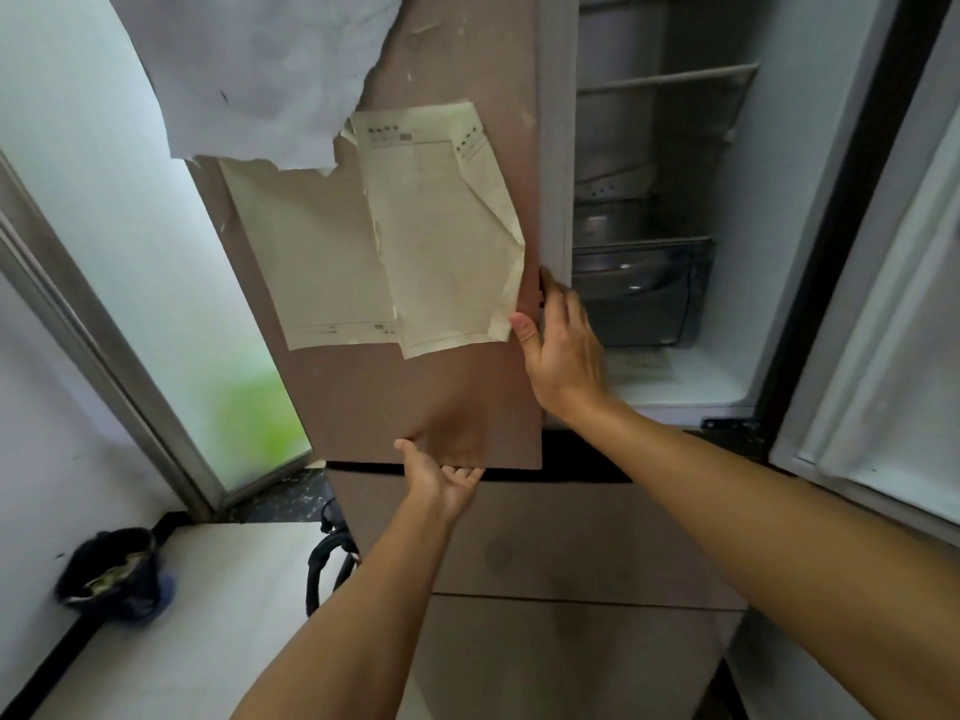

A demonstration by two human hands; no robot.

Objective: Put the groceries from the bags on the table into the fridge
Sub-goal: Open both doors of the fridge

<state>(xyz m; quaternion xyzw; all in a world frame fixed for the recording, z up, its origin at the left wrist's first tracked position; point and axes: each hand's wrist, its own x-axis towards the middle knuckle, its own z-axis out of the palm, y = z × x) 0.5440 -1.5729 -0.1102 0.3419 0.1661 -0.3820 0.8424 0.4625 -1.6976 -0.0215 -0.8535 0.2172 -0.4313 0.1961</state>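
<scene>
Two bare forearms fill the lower frame, reaching up to the fridge [519, 553]. Left hand [441, 478] at lower centre, palm up, fingers curled under the bottom edge of the brown left door [457, 387], thumb on its face. Right hand [563, 345] at centre right, fingers wrapped around that door's right edge, fingertips hidden behind it, thumb on the front beside a loose paper sheet [447, 241]. A second sheet [306, 252] and a torn white film [249, 70] hang on the door, upper centre. Right door [883, 304] swung open at the right edge of the frame (cut off, shelves blurred). Interior at upper right: wire shelf [670, 77], clear drawer [644, 283] below it, contents hard to make out. No groceries, bags or table in view. Frosted glass door [156, 226] at left; dark bin [111, 571] on the floor at lower left, contents unclear; black cable [327, 558] beside the fridge base.
</scene>
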